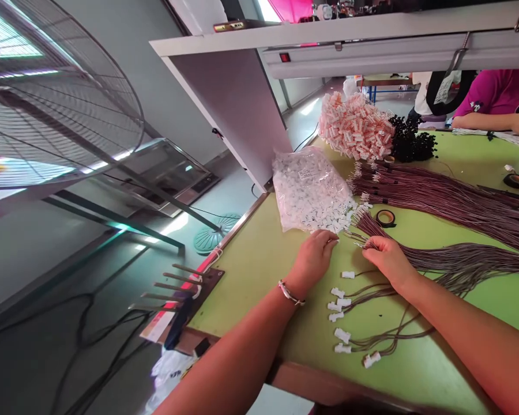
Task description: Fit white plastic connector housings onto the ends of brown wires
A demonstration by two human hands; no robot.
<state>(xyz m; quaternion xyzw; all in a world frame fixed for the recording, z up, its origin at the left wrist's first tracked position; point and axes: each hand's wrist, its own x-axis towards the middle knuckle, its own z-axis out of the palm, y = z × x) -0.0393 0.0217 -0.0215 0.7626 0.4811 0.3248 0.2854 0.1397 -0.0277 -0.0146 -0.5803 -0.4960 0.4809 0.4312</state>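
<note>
My left hand (312,258) is closed in a pinch, with a bit of a small white connector housing (337,241) showing at the fingertips. To its right, my right hand (387,260) grips brown wires (363,244) near their metal-tipped ends, which point toward the left hand. A small gap lies between the two. Just beyond the left hand is a clear plastic bag (305,184) of white connector housings, some spilling from its mouth. Several wires with white connectors (343,334) fitted on their ends lie on the green table nearer to me.
Long bundles of brown wire (441,202) stretch to the right. A roll of black tape (385,218) sits beside them. Behind are heaps of pinkish pieces (354,127) and black pieces (413,138). A pronged rack (177,294) and a fan (60,98) are at left. Another person's arm (488,121) rests opposite.
</note>
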